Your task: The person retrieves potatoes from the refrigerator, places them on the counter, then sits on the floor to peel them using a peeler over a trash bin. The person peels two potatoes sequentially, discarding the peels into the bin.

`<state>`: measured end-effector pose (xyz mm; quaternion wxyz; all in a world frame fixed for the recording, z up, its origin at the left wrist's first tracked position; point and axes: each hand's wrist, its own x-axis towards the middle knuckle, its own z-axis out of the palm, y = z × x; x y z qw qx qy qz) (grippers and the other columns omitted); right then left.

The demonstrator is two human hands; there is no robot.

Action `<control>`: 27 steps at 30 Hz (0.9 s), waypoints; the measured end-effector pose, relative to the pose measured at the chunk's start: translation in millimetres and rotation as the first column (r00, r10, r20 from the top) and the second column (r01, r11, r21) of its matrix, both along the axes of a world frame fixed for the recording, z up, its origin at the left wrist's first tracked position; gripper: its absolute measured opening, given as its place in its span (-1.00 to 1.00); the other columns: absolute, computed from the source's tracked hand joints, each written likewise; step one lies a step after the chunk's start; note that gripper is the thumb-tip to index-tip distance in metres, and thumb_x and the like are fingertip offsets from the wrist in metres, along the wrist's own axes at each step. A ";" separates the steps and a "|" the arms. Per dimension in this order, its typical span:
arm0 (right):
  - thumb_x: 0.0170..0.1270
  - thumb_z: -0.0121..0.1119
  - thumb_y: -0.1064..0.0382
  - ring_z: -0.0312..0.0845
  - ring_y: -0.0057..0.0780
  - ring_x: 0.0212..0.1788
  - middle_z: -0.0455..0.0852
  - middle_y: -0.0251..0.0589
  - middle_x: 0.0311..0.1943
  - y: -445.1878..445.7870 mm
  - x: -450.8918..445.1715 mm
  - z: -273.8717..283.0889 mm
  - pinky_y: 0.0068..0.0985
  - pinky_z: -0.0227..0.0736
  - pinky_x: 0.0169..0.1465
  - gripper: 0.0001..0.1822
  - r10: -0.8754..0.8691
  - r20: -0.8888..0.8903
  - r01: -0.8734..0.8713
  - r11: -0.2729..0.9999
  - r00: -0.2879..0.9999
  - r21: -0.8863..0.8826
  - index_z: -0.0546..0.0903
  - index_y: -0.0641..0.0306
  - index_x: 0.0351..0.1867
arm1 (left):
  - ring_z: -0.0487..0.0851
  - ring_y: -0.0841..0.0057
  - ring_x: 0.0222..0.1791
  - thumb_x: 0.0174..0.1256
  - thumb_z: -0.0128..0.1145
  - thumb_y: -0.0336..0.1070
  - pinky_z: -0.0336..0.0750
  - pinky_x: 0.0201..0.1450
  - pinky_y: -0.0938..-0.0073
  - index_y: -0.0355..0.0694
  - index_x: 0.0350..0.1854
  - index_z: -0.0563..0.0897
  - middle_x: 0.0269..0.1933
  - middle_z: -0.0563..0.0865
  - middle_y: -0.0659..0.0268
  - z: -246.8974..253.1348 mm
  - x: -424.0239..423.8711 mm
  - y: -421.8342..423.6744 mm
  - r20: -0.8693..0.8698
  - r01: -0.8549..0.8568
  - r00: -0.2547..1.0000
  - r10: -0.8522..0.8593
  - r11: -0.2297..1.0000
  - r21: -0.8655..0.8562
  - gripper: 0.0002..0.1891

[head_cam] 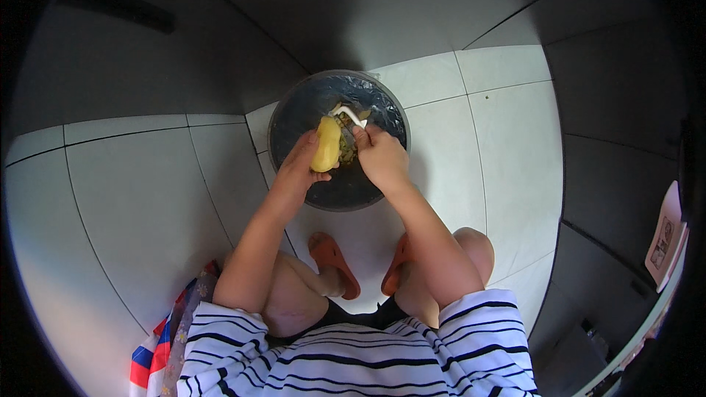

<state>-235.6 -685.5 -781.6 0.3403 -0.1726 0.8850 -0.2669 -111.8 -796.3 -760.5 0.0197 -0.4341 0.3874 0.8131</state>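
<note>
A yellow peeled potato [327,146], long and smooth, rests in my left hand [301,161] with the fingers wrapped around its side and underside. My right hand [383,155] grips a white-handled peeler [353,116], whose head is at the far end of the potato. Whether the blade touches the potato is too small to tell. Both hands are over a round dark bin [345,205] lined with a dark plastic bag [368,85]. Peelings and food scraps [347,151] lie inside it, partly hidden behind the hands and potato.
Dark grey cabinet fronts [386,5] rise behind the bin and on the right [612,88]. Pale floor tiles [441,127] surround it. My orange slippers [335,264] are just in front. A colourful cloth or bag [162,342] hangs at lower left.
</note>
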 end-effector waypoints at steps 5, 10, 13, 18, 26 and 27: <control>0.41 -0.01 -0.01 0.57 -0.08 -0.42 0.63 -0.01 -0.54 -0.5 -6.1 6.2 -0.27 0.40 -0.32 -0.63 -0.068 0.085 0.089 0.958 0.994 -0.274 0.59 0.27 -0.32 | 0.61 0.54 -0.01 0.42 0.06 -0.16 0.52 0.00 0.55 -0.23 0.21 0.46 0.09 0.61 0.29 5.1 0.1 4.6 -0.055 0.017 0.998 -0.025 0.990 -0.140 -0.60; 0.40 -0.03 -0.03 0.60 0.12 -0.32 0.65 0.10 -0.49 1.7 -4.4 16.2 -0.14 0.46 -0.22 -0.63 0.042 0.120 0.000 0.945 0.992 -0.327 0.61 0.23 -0.27 | 0.61 0.54 0.03 0.42 0.06 -0.18 0.57 -0.10 0.58 -0.24 0.20 0.45 0.08 0.61 0.27 5.1 1.8 -0.9 -0.032 -0.040 0.999 0.042 0.998 0.053 -0.61; 0.39 -0.02 -0.06 0.62 0.07 -0.35 0.66 0.07 -0.50 4.4 -4.6 15.0 -0.17 0.47 -0.23 -0.61 0.063 0.145 -0.008 0.937 0.987 -0.348 0.62 0.24 -0.24 | 0.59 0.52 0.06 0.41 0.08 -0.17 0.55 -0.07 0.54 -0.25 0.20 0.44 0.07 0.61 0.26 12.2 -1.1 -1.4 -0.056 -0.021 0.998 0.027 0.993 0.119 -0.59; 0.31 0.16 -0.01 0.56 -0.35 -0.56 0.63 -0.20 -0.61 5.7 0.6 -5.6 -0.46 0.41 -0.40 -0.65 0.002 0.456 0.213 0.883 0.890 -0.419 0.60 0.28 -0.24 | 0.53 0.34 0.13 0.36 0.15 -0.21 0.39 0.20 0.44 -0.27 0.28 0.37 0.12 0.54 0.22 -4.5 0.3 12.0 -0.007 0.209 0.959 -0.284 0.721 -0.660 -0.50; 0.24 0.23 0.24 0.37 -0.73 -0.55 0.58 -0.38 -0.52 8.7 -11.1 2.6 -0.70 0.20 -0.49 -0.78 0.056 0.774 0.495 0.740 0.631 -0.457 0.58 0.28 -0.14 | 0.56 0.49 0.03 0.28 0.22 -0.28 0.46 0.08 0.49 -0.26 0.33 0.33 0.11 0.55 0.27 13.5 -5.5 14.1 -0.064 0.177 0.977 -0.202 0.944 -0.278 -0.41; 0.24 0.22 0.24 0.39 -0.73 -0.53 0.59 -0.38 -0.51 8.5 -11.9 3.5 -0.70 0.23 -0.47 -0.77 0.065 0.746 0.466 0.745 0.662 -0.478 0.58 0.29 -0.13 | 0.58 0.50 0.00 0.26 0.24 -0.27 0.47 0.04 0.50 -0.29 0.30 0.35 0.07 0.58 0.27 15.2 -6.3 10.4 0.003 0.227 0.973 -0.232 0.951 -0.212 -0.42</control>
